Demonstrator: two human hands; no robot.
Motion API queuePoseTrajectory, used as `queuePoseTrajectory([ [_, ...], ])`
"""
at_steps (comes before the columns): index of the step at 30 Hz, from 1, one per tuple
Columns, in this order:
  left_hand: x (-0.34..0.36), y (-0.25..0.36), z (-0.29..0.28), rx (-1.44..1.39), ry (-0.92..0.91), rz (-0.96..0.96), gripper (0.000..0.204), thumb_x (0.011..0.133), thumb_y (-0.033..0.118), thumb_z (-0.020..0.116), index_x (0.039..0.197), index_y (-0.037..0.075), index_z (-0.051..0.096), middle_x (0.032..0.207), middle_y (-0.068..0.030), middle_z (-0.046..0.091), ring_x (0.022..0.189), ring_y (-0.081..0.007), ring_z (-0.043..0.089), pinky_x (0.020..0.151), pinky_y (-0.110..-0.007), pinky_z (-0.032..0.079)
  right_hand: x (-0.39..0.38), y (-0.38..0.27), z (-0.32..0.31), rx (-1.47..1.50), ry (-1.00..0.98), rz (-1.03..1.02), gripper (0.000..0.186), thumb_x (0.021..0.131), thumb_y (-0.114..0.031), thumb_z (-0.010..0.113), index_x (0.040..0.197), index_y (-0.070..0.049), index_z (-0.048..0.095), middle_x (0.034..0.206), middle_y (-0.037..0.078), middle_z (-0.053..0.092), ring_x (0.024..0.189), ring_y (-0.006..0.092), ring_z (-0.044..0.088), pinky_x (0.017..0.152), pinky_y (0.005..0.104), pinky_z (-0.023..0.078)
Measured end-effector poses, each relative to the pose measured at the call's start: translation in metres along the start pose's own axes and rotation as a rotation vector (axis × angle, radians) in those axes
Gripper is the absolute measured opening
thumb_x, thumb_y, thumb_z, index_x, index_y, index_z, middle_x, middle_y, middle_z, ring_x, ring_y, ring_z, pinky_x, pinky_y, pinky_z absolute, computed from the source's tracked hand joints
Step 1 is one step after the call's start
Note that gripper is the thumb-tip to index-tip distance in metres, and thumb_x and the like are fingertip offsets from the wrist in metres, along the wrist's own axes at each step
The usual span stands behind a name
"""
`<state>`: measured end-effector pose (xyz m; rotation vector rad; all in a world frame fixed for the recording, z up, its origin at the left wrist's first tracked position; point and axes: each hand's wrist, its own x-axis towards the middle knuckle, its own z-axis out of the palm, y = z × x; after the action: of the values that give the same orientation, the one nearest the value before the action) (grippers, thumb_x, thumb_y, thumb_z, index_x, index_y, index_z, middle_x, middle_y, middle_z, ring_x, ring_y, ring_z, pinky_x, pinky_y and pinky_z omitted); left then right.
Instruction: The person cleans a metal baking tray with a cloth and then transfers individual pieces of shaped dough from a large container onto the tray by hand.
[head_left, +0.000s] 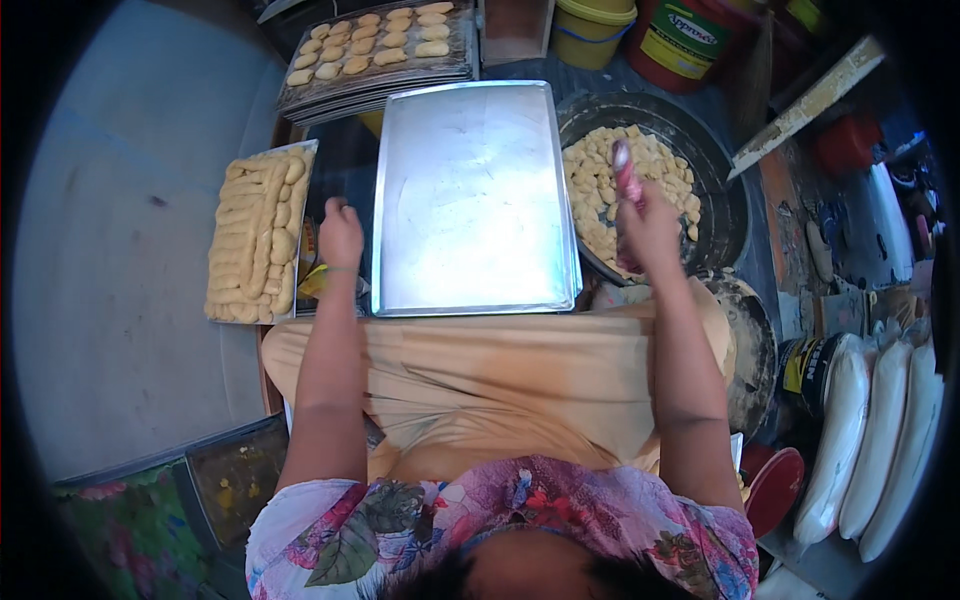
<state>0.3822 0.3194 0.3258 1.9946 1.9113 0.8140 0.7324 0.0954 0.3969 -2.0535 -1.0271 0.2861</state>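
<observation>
My right hand (650,228) is wrapped round a pink-and-red tool (627,175) with a pale rounded tip. Its lower part shows beneath my fist, but I cannot make out its kind. This hand hovers over a wide dark basin (735,215) filled with small pale dough pieces (590,185). My left hand (341,235) has its fingers curled in; whatever might be inside them is hidden. It is between a bare metal baking tray (465,200), lying in front of me, and a tray of long dough rolls (250,240) on the left.
Baked buns (362,45) cover a dark tray on a stack at the back left. A yellow bucket (592,30) and a red bucket (688,42) stand behind the basin. White plastic-wrapped packs (838,440) are at the right. A wooden strip (808,105) slants over the basin's right side.
</observation>
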Motion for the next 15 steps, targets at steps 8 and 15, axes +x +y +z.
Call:
queuePoseTrajectory([
  [8,-0.032,-0.069,0.013,-0.370,-0.370,-0.161,0.034,0.092,0.033,0.049,0.086,0.001,0.057,0.085,-0.0239,0.064,0.084,-0.0416,0.061,0.070,-0.046,0.045,-0.041,-0.039,0.126,-0.639,-0.577,-0.550,0.065,0.083,-0.062,0.046,0.139,-0.030,0.038,0.151,0.012,0.019,0.139,0.0392,0.008,0.105,0.0657,0.004],
  [15,-0.059,-0.025,0.024,-0.132,-0.273,0.070,0.030,0.094,0.033,0.044,0.095,0.003,0.048,0.076,-0.0281,0.061,0.074,-0.0471,0.058,0.064,-0.055,0.044,0.120,-0.009,0.171,-0.742,-0.124,-0.196,0.052,0.090,-0.049,0.039,0.139,-0.032,0.036,0.146,0.009,0.032,0.131,0.0321,0.029,0.101,0.0565,0.023],
])
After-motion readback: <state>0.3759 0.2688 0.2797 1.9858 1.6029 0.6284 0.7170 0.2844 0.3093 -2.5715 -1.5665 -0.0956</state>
